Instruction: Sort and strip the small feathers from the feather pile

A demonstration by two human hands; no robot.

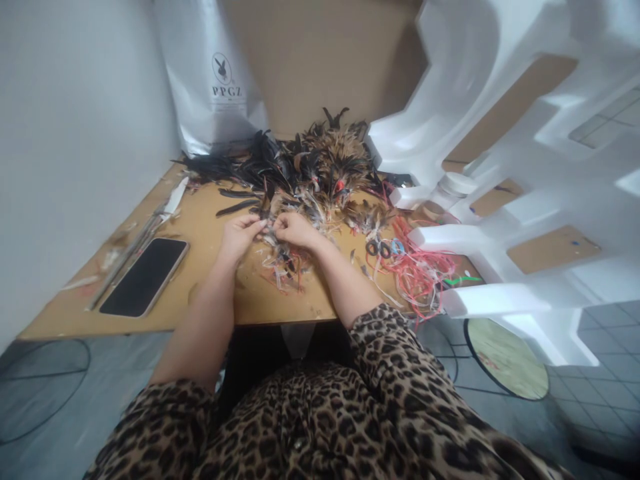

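Close together over the middle of the table, my left hand (241, 236) and my right hand (295, 230) both have their fingers pinched. Between them are small feathers (270, 237), brownish and grey, gripped at the fingertips; how many is too blurred to tell. Just beneath lie loose feather bits and red and white strands (285, 270). Beyond my hands spreads a heap of long black feathers (270, 160) beside bunches of brown feathers (340, 153), some with red at the base.
A phone (145, 277) lies at the left on the table (210, 273), beside a thin metal rod (125, 260). To the right are scissors (384, 249) and a tangle of red string (420, 273). White foam pieces (465, 237) crowd the right edge; a silver bag (210, 87) stands behind.
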